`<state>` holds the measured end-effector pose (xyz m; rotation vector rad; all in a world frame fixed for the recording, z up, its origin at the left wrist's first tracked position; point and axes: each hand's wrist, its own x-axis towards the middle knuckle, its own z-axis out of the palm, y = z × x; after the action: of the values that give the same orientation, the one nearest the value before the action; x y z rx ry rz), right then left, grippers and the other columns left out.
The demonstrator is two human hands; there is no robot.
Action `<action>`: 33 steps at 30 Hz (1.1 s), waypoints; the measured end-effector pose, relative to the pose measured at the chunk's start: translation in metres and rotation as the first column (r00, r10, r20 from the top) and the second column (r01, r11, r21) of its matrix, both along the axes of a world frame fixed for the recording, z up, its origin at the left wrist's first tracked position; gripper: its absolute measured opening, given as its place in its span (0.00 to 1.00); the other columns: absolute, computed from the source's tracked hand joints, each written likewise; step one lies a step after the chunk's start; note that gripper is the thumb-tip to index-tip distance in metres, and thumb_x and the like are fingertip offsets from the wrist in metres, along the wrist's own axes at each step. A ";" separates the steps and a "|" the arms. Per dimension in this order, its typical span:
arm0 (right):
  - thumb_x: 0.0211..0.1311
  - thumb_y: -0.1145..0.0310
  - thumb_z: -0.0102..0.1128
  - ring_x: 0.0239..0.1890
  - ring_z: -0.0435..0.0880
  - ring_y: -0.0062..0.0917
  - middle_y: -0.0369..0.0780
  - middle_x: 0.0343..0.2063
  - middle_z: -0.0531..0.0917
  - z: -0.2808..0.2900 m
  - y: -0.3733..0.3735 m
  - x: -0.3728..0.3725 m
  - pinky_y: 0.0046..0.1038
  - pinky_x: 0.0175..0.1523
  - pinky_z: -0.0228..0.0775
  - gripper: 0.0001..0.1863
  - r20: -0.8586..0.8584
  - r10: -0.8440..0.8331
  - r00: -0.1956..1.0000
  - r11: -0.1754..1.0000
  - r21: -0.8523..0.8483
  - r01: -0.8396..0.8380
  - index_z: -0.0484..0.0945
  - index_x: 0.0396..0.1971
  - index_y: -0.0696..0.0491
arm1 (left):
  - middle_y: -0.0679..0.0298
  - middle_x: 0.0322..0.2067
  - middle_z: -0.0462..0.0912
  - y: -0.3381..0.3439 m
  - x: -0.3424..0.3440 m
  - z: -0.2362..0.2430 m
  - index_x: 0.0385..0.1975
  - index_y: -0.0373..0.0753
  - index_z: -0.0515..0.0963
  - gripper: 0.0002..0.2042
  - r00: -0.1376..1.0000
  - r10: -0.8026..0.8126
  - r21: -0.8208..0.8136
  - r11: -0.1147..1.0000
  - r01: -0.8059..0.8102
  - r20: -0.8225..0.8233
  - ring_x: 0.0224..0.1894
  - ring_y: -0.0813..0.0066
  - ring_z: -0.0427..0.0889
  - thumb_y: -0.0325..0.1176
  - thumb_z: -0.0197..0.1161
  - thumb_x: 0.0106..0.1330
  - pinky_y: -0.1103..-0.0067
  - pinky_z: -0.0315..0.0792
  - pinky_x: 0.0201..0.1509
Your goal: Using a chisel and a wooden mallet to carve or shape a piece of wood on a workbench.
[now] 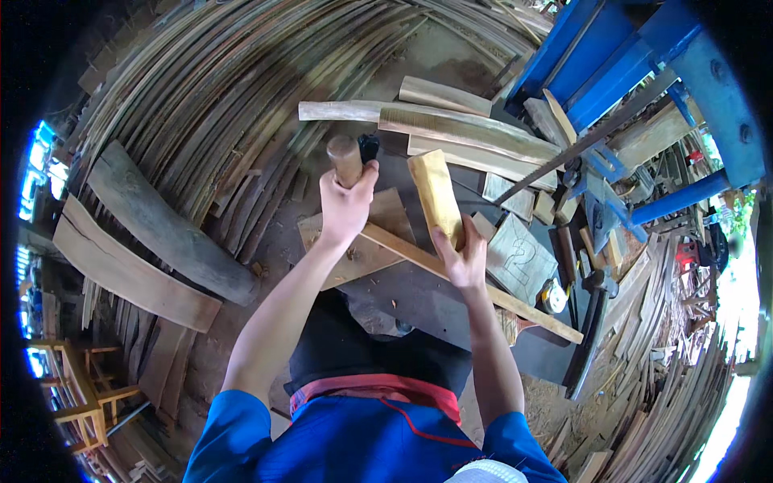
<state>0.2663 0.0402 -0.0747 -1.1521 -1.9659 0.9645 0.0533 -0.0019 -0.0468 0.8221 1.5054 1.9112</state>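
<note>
Yellow wood block (435,189): right hand (466,259) has its fingers closed round the near end, block held over the dark tabletop (435,310). Long axis runs away from the wearer, far end leaning a bit left. Should handle stiff, fairly light, not fragile; flat faces might slip a little, so best held by the long sides, low or mid-length. Left hand (348,205): fingers wrapped on a round wooden handle (345,157); black part (369,146) beside it, can't tell what. Further out: thin batten (531,312), boards (467,129).
</note>
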 end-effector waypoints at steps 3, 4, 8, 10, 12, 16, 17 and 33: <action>0.55 0.58 0.68 0.17 0.73 0.22 0.41 0.17 0.77 0.033 -0.001 0.000 0.26 0.22 0.62 0.20 -0.156 0.003 0.988 0.999 0.052 0.005 0.74 0.35 0.60 | 0.75 0.12 0.69 0.001 0.007 0.002 0.14 0.38 0.70 0.15 0.999 -0.013 0.022 1.000 0.014 -0.042 0.16 0.89 0.65 0.33 0.65 0.62 0.82 0.57 0.19; 0.55 0.58 0.69 0.16 0.68 0.19 0.37 0.15 0.74 0.067 -0.006 -0.001 0.24 0.20 0.57 0.20 -0.151 0.039 0.988 0.992 0.121 -0.021 0.73 0.33 0.59 | 0.75 0.13 0.68 0.001 0.009 0.003 0.15 0.37 0.70 0.15 0.994 0.008 0.011 1.000 -0.007 -0.111 0.18 0.90 0.64 0.33 0.65 0.61 0.82 0.57 0.20; 0.57 0.62 0.67 0.21 0.77 0.18 0.39 0.22 0.80 0.168 -0.017 0.003 0.20 0.26 0.67 0.20 -0.314 0.149 0.938 0.941 0.337 -0.036 0.74 0.40 0.62 | 0.76 0.15 0.67 0.006 0.018 0.015 0.16 0.36 0.70 0.14 0.995 -0.052 -0.036 0.998 0.049 -0.082 0.21 0.90 0.62 0.32 0.65 0.61 0.81 0.58 0.23; 0.58 0.62 0.66 0.23 0.82 0.25 0.44 0.24 0.82 0.189 -0.022 -0.002 0.25 0.28 0.72 0.20 -0.436 0.208 0.875 0.956 0.278 -0.089 0.73 0.41 0.63 | 0.76 0.16 0.68 0.007 0.012 0.014 0.17 0.36 0.71 0.13 0.995 -0.080 -0.093 0.993 0.074 -0.064 0.22 0.90 0.63 0.32 0.65 0.60 0.82 0.59 0.24; 0.58 0.58 0.64 0.23 0.83 0.35 0.48 0.24 0.82 0.184 -0.017 -0.016 0.32 0.29 0.74 0.22 0.028 0.302 0.953 0.873 0.394 -0.289 0.72 0.38 0.63 | 0.76 0.16 0.69 0.009 0.010 0.006 0.18 0.35 0.72 0.13 0.995 -0.058 -0.066 0.996 0.052 -0.081 0.22 0.90 0.63 0.32 0.64 0.61 0.82 0.59 0.24; 0.57 0.51 0.64 0.25 0.84 0.42 0.49 0.22 0.82 0.211 -0.010 -0.021 0.36 0.32 0.75 0.23 0.409 0.218 0.886 0.909 0.246 -0.337 0.74 0.35 0.59 | 0.77 0.15 0.68 0.010 0.007 0.002 0.16 0.36 0.71 0.14 0.986 -0.083 0.005 0.996 0.084 -0.146 0.20 0.90 0.63 0.32 0.64 0.61 0.83 0.57 0.23; 0.60 0.56 0.65 0.19 0.75 0.19 0.36 0.17 0.78 0.204 -0.005 -0.023 0.22 0.25 0.66 0.19 0.004 0.325 0.946 0.849 0.439 -0.294 0.77 0.36 0.58 | 0.77 0.15 0.68 0.011 0.007 0.002 0.16 0.36 0.71 0.14 0.987 -0.049 -0.053 0.998 0.042 -0.152 0.20 0.90 0.62 0.33 0.65 0.61 0.82 0.57 0.23; 0.65 0.51 0.57 0.25 0.78 0.16 0.37 0.24 0.80 0.206 -0.001 -0.028 0.21 0.29 0.67 0.24 0.402 0.226 0.887 0.812 0.426 -0.399 0.77 0.45 0.60 | 0.77 0.14 0.66 0.014 0.007 0.002 0.14 0.38 0.66 0.16 0.985 -0.046 0.128 0.989 0.068 -0.164 0.20 0.90 0.60 0.30 0.64 0.61 0.82 0.54 0.22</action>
<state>0.2383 0.0388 0.1315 -0.7272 -2.5467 0.3632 0.0601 0.0125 -0.0448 1.0906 1.4407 1.9590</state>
